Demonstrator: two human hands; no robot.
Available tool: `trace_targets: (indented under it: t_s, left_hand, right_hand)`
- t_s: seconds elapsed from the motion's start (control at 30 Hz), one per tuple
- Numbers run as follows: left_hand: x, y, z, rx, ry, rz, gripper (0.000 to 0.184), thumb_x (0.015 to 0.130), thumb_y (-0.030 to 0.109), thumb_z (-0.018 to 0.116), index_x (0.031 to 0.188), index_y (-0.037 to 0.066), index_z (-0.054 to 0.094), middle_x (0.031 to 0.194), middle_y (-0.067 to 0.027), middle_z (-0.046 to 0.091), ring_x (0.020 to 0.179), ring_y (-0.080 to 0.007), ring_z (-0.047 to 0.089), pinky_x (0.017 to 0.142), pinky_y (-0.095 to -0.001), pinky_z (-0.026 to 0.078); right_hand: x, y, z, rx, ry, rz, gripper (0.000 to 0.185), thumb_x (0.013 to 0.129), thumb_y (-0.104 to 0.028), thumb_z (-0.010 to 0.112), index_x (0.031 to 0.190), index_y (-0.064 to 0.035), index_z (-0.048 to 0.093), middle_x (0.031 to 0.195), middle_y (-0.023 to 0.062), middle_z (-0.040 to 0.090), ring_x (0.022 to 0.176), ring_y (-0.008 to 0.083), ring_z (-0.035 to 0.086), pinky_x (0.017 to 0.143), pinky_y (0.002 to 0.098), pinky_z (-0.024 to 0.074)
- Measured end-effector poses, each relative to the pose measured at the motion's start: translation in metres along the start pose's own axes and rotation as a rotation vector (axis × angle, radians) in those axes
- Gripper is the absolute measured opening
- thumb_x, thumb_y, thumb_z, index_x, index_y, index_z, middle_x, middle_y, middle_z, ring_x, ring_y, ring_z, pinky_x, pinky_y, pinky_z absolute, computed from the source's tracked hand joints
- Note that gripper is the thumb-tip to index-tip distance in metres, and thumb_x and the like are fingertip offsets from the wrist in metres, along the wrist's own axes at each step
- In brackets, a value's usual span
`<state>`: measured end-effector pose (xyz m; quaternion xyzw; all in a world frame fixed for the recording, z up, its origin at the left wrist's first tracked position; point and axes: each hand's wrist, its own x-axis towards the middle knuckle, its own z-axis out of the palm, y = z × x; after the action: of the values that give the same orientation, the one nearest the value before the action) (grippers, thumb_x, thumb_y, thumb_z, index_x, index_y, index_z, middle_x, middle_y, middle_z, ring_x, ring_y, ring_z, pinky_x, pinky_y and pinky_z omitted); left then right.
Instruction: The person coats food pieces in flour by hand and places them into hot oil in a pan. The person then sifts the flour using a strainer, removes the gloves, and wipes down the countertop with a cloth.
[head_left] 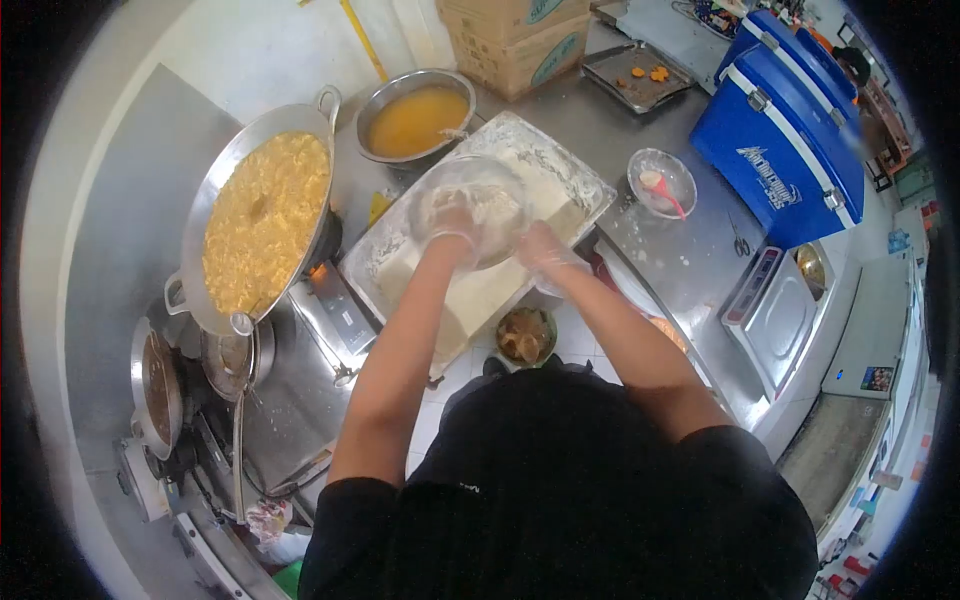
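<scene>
A see-through bowl (508, 240) with a pale, floury mixture (492, 208) in it is over a large metal tray (590, 200) of white flour. My left hand (455, 222), in a clear plastic glove, reaches down into the bowl. Its fingers are blurred and partly covered by the mixture, so their pose is unclear. At the bowl's right rim is my right hand (543, 250), also gloved, with its fingers closed on the edge.
To the left, a big wok (178, 295) holds bubbling oil with yellow pieces. Behind the tray stands a steel basin (365, 140) of orange liquid. On the right are a small bowl (648, 165) with a pink spoon, scissors (740, 240), a scale (778, 320) and a blue cooler (775, 150).
</scene>
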<state>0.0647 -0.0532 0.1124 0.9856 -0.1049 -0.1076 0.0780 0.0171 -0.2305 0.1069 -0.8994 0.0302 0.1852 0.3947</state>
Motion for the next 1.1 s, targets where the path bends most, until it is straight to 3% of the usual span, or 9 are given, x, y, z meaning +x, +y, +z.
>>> trace_targets:
  t_s: [0.03,0.23,0.43,0.57,0.67,0.73,0.83,0.93,1.1]
  left_hand:
    - [-0.009,0.002,0.004,0.175,0.061,0.079,0.084,0.075,0.031,0.071,0.147,0.007,0.036,0.139,-0.0258,0.049,0.129,-0.0386,0.048,0.109,-0.0388,0.039]
    - [0.004,0.022,-0.009,-0.532,0.248,-0.387,0.090,0.073,0.028,0.074,0.147,-0.001,0.031,0.140,-0.0268,0.047,0.127,-0.0382,0.049,0.109,-0.0380,0.039]
    - [-0.031,0.008,0.004,-0.219,0.427,-0.103,0.072,0.075,0.014,0.071,0.139,0.001,0.042,0.124,-0.0231,0.058,0.115,-0.0376,0.058,0.096,-0.0399,0.048]
    - [-0.071,0.000,-0.007,-1.078,0.439,-0.250,0.065,0.085,0.025,0.067,0.142,0.006,0.041,0.125,-0.0188,0.058,0.117,-0.0321,0.057,0.098,-0.0416,0.045]
    - [-0.057,-0.042,0.059,-1.734,0.566,-0.547,0.074,0.089,0.044,0.061,0.149,0.009,0.034,0.141,-0.0141,0.049,0.126,-0.0295,0.050,0.105,-0.0435,0.039]
    - [-0.078,-0.008,0.015,-1.850,0.638,-0.844,0.077,0.091,0.058,0.051,0.149,0.010,0.033,0.148,-0.0112,0.042,0.133,-0.0268,0.043,0.110,-0.0444,0.033]
    - [-0.046,-0.011,0.047,-2.331,0.415,-0.669,0.085,0.090,0.071,0.034,0.151,0.012,0.029,0.157,-0.0079,0.029,0.143,-0.0241,0.029,0.117,-0.0412,0.020]
    - [-0.049,0.013,0.031,-2.411,0.436,-0.632,0.089,0.087,0.076,0.031,0.155,0.020,0.021,0.162,-0.0068,0.017,0.148,-0.0237,0.015,0.120,-0.0387,0.010]
    - [-0.024,-0.016,0.092,-2.125,0.533,-0.760,0.070,0.091,0.061,0.041,0.145,0.016,0.042,0.153,-0.0102,0.035,0.141,-0.0273,0.031,0.119,-0.0423,0.016]
  right_hand:
    - [0.000,0.001,-0.006,0.076,-0.044,0.077,0.050,0.087,-0.036,0.061,0.104,0.0110,0.062,0.103,0.0324,0.064,0.100,0.0456,0.063,0.084,0.0497,0.0509]
    - [-0.013,-0.011,0.035,-0.020,0.047,-0.047,0.048,0.090,-0.033,0.059,0.108,0.0115,0.059,0.106,0.0329,0.063,0.099,0.0454,0.063,0.085,0.0486,0.0504]
    - [0.002,0.015,0.002,-0.063,0.010,0.017,0.044,0.092,-0.031,0.056,0.116,0.0064,0.056,0.108,0.0323,0.062,0.105,0.0452,0.060,0.091,0.0481,0.0478]
    - [-0.019,0.033,-0.020,-0.471,0.113,-0.309,0.046,0.092,-0.034,0.055,0.117,0.0047,0.056,0.106,0.0323,0.062,0.104,0.0461,0.060,0.091,0.0484,0.0478]
    - [-0.017,0.028,-0.012,-0.110,0.254,0.109,0.042,0.092,-0.032,0.055,0.117,0.0023,0.057,0.103,0.0320,0.063,0.100,0.0469,0.061,0.089,0.0484,0.0490]
    - [-0.023,0.042,-0.002,-0.298,0.183,-0.126,0.042,0.092,-0.032,0.055,0.111,0.0049,0.059,0.100,0.0321,0.063,0.098,0.0474,0.062,0.088,0.0491,0.0494]
    - [-0.031,0.040,0.020,-0.145,0.259,-0.099,0.039,0.091,-0.031,0.055,0.101,0.0056,0.064,0.096,0.0326,0.063,0.095,0.0481,0.062,0.086,0.0498,0.0502]
    - [-0.004,0.074,0.041,-0.074,0.306,-0.059,0.040,0.090,-0.032,0.057,0.093,0.0076,0.065,0.094,0.0335,0.063,0.094,0.0484,0.063,0.085,0.0500,0.0505]
    - [-0.040,0.019,0.009,-0.227,0.182,-0.149,0.041,0.090,-0.031,0.057,0.096,0.0080,0.065,0.096,0.0348,0.063,0.096,0.0476,0.062,0.086,0.0501,0.0501]
